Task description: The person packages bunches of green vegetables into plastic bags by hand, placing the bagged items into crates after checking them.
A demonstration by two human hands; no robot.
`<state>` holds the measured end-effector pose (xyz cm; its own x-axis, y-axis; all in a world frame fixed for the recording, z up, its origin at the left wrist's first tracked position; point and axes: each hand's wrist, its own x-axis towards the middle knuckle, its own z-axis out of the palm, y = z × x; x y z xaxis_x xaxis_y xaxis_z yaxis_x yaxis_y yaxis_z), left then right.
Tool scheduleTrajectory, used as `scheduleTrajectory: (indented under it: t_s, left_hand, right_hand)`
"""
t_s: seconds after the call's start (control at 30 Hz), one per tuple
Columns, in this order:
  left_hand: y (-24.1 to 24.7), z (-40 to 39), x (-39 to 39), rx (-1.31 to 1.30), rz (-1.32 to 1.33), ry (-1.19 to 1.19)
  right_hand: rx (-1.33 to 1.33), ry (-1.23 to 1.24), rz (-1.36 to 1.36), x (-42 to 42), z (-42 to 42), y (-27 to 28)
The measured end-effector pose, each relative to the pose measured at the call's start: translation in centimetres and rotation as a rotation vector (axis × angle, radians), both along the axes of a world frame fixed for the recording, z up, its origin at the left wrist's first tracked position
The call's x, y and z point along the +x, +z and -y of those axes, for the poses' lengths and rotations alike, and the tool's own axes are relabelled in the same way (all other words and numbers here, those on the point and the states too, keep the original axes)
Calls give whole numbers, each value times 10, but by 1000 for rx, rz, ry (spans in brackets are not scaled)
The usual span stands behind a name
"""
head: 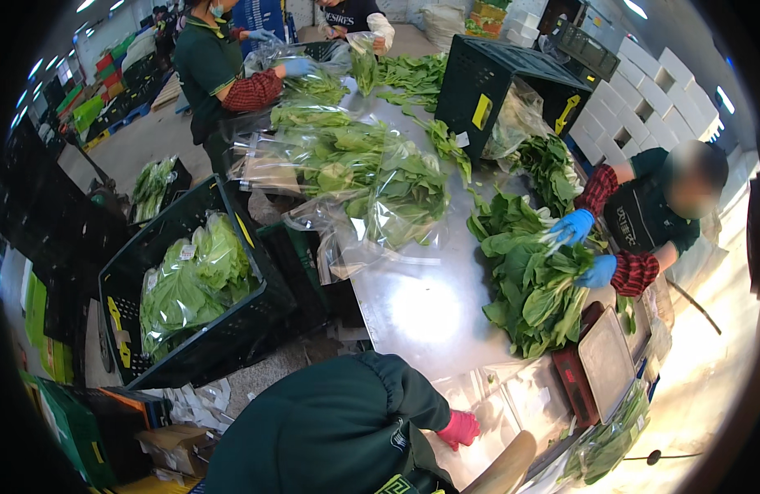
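My left hand (459, 430), in a pink glove, rests at the near end of the metal table (410, 346). It lies on or against clear plastic bags (497, 395); its fingers look curled, and whether they grip the film is unclear. My right hand is out of view. To the right of the bags stands a red weighing scale (576, 388) with a metal pan (607, 361). Beyond the bags is a heap of loose leafy greens (522, 296). A bag of greens (608, 438) lies past the scale, at the lower right.
A co-worker's blue-gloved hands (574, 228) hold greens at the right. Bagged greens (361, 167) cover the table's far left, where another person works. A dark crate (478, 92) lies on its side. At left, a crate (188, 364) holds bagged lettuce (194, 278).
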<state>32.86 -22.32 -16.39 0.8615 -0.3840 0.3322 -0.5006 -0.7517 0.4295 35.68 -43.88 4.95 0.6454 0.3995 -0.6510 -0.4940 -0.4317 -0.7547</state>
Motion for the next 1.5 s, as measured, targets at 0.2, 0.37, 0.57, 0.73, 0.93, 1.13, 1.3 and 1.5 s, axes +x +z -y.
scheduleTrajectory:
  t_s: [0.2, 0.37, 0.57, 0.73, 0.93, 1.13, 1.3, 1.5]
  left_hand:
    - [3, 4, 5, 87, -120, 45]
    - [-23, 0, 31, -108, 173, -22]
    - [84, -12, 16, -94, -10, 11]
    - [82, -27, 23, -176, -133, 76]
    - [52, 2, 8, -288, -246, 18]
    - [88, -8, 23, -275, 67, -31]
    - [131, 21, 11, -354, 166, -98]
    - [160, 53, -20, -493, 140, -313]
  right_hand:
    - [40, 66, -31, -18, -1, -6]
    - [73, 30, -64, -52, 44, -5]
    - [158, -58, -107, -96, 74, -8]
    - [110, -71, 21, -105, 94, -12]
    - [128, -67, -23, -124, 101, 4]
    - [160, -91, 63, -98, 70, -26]
    - [217, -93, 162, -69, 42, -27]
    - [164, -17, 202, -50, 20, -28]
